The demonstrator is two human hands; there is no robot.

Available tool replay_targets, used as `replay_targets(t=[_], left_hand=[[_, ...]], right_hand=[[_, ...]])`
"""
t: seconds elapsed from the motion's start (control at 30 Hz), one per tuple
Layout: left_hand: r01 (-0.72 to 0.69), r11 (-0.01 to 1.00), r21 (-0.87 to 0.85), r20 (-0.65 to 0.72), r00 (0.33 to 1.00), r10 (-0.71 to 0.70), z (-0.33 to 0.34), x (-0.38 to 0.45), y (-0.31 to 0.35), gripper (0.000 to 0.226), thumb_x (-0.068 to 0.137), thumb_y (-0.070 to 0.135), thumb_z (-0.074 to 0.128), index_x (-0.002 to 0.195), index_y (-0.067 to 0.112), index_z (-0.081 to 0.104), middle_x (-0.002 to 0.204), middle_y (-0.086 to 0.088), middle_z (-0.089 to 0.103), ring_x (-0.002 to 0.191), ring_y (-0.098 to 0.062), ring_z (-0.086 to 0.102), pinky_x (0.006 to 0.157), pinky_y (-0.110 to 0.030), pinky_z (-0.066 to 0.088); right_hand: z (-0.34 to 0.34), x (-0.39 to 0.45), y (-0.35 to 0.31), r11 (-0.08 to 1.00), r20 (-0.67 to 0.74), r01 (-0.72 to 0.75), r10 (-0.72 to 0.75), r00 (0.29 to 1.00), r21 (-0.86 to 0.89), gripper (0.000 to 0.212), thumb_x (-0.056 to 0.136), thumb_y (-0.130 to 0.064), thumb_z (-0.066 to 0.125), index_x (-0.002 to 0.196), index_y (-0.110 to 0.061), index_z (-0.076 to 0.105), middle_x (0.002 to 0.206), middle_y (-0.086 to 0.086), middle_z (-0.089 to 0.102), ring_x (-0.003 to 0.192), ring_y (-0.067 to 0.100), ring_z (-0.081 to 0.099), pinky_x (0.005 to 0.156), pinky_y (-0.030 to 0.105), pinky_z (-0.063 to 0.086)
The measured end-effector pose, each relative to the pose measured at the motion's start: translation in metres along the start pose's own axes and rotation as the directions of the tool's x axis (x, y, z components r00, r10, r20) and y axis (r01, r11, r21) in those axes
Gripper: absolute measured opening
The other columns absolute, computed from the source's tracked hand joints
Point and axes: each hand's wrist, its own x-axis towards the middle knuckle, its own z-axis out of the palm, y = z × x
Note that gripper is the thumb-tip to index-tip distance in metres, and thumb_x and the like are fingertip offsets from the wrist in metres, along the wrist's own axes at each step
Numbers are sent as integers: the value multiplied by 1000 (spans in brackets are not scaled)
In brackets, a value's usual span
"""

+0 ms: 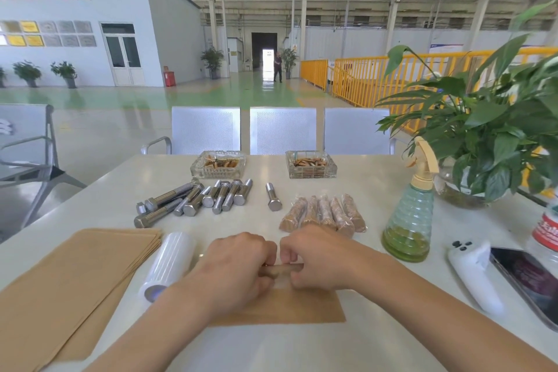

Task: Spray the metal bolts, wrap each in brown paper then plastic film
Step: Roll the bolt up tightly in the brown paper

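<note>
On the white counter (377, 190), a flat brown paper sheet (302, 305) is lying at six o'clock, soft and prone to creasing. Both the left hand (238, 260) and right hand (314, 257) are pinching its rolled edge around a paper-covered bolt (282, 269), likely heavy and stiff, best held at both ends. Bare steel bolts (196, 198) are waiting at eleven o'clock.

Bright hall: green floor (193, 96), yellow railings (362, 81), perforated metal chairs (283, 130).
</note>
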Motion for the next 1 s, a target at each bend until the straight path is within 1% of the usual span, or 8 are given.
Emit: replay_targets(t=[0.1,0.2,0.3,0.43,0.57,0.77,0.9,1.0], left_hand=[[-13,1000,4,9,1000,13,3,3,-3,20,85,47,58,100,35,52,100,10,62,95,-20,62,69,-32,36],[-77,997,26,-34,996,78,9,2,-2,17,85,44,54,94,34,45,97,8,60,92,-24,63,67,-33,35],[-151,988,42,-64,986,153,15,-1,-2,18,83,39,50,99,32,45,95,5,59,89,-27,62,64,-35,34],[-188,982,31,-69,979,190,14,-3,-2,27,82,38,52,107,35,43,93,6,59,84,-27,61,62,-35,30],[-148,989,-1,-63,987,147,9,-5,-1,26,89,38,56,111,37,44,98,10,61,92,-23,61,67,-34,32],[-136,988,-74,-79,988,130,8,-13,1,18,94,37,57,108,36,45,100,15,54,105,-11,45,72,-27,34],[-106,990,-96,-43,994,102,6,-12,5,18,91,29,58,101,34,44,99,13,42,95,-13,49,68,-29,35],[-68,993,-99,43,996,72,-2,-6,9,9,89,25,59,95,30,54,95,11,47,91,-18,56,67,-30,36]], right_hand=[[-4,-12,-5,1000,-73,4,-6,997,-22,27,87,-33,64,114,-29,60,116,-4,57,112,23,54,87,39,48],[-2,-38,-17,995,-240,63,-80,967,-78,19,87,-40,58,103,-31,52,104,-9,49,105,19,52,75,37,40],[4,-63,-34,974,-175,126,-159,972,-189,25,82,-46,54,101,-32,49,97,-6,48,94,21,46,73,33,28],[7,-73,-37,924,-109,111,-161,981,-366,22,87,-30,54,106,-21,60,109,4,58,98,29,50,77,39,27],[9,-75,-38,861,-67,96,-149,987,-500,12,68,-31,74,78,-30,68,75,-5,62,69,19,60,62,32,41],[27,-75,-32,908,-289,51,-185,939,-416,18,63,-35,75,72,-29,60,71,-7,59,65,19,57,57,31,48],[32,-73,-34,942,-384,12,-149,911,-337,14,71,-35,62,78,-26,52,73,-5,53,68,21,52,59,34,46],[30,-66,-35,958,-397,37,-152,905,-284,15,76,-32,62,86,-28,51,75,-6,50,70,21,50,61,34,44]])
